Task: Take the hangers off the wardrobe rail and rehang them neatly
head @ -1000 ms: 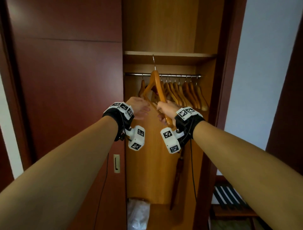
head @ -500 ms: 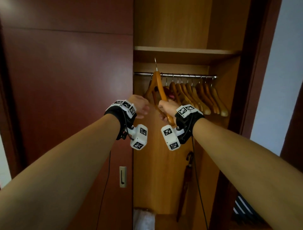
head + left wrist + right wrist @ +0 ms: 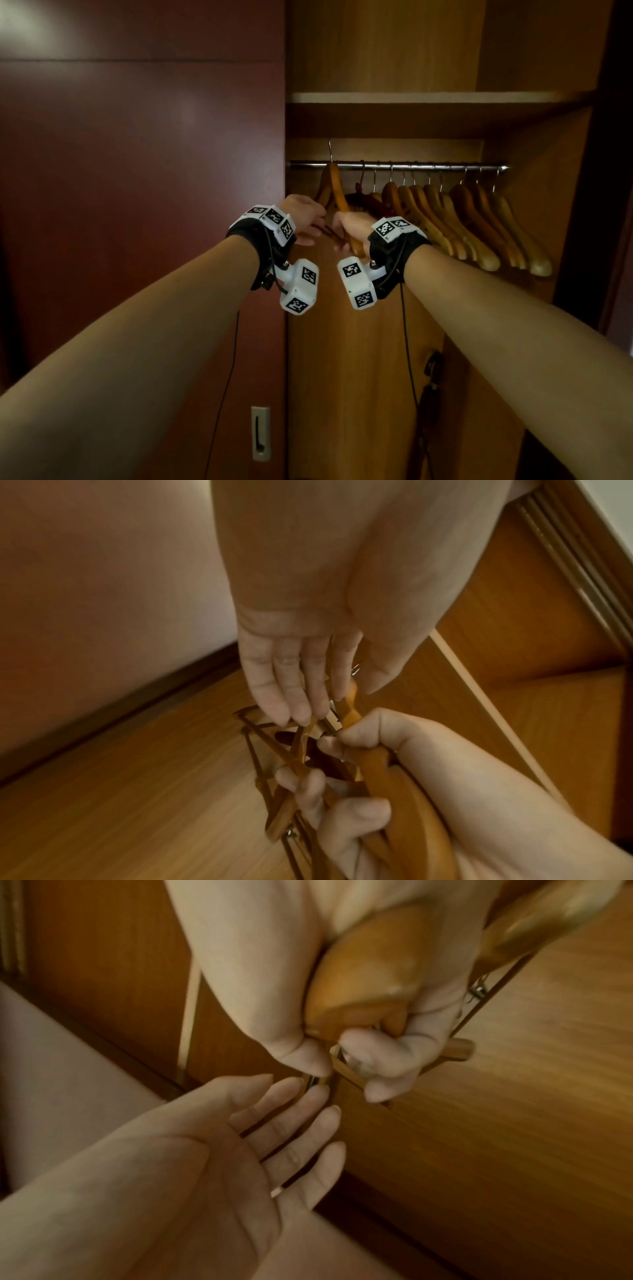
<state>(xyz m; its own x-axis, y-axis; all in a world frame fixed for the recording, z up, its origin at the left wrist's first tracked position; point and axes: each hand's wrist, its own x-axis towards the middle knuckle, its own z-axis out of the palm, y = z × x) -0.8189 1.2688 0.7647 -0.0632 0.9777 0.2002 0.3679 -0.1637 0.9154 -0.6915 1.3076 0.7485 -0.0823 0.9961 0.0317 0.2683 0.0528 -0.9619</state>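
Note:
My right hand grips a wooden hanger by its right shoulder, in front of the left end of the metal rail; its hook rises above rail height. The fist curls round the hanger's arm and its cross bar in the right wrist view. My left hand is beside it with straight fingers, whose tips touch the hanger's bar. Several more wooden hangers hang in a row along the rail to the right, and a dark one hangs just behind my hands.
The dark red wardrobe door fills the left, with a metal pull low down. A shelf runs just above the rail. An umbrella hangs low inside against the wooden back panel.
The view has closed in on the wardrobe and shifted left. The held hanger and both hands sit nearer the rail's left end; the left fingers now reach the hanger's bar.

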